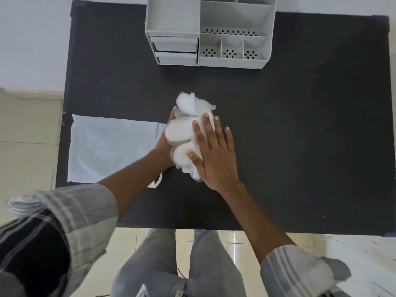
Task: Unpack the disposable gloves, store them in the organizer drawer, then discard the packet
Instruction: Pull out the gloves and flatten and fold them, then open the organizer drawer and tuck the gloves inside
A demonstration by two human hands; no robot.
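A crumpled bundle of thin white disposable gloves (184,129) sits in the middle of the black table (300,136). My left hand (165,142) cups the bundle from its left side, mostly hidden behind it. My right hand (214,151) lies flat against its right side with fingers spread over the plastic. The flat clear packet (111,146) lies on the table to the left, its open end toward the bundle. The grey organizer (214,31) stands at the far edge, with two shut drawers (175,50) stacked in its left half.
A small torn strip of plastic (157,183) lies near my left forearm. The organizer's right half has open compartments with perforated floors. The table's near edge runs just above my legs, and tiled floor shows to the left.
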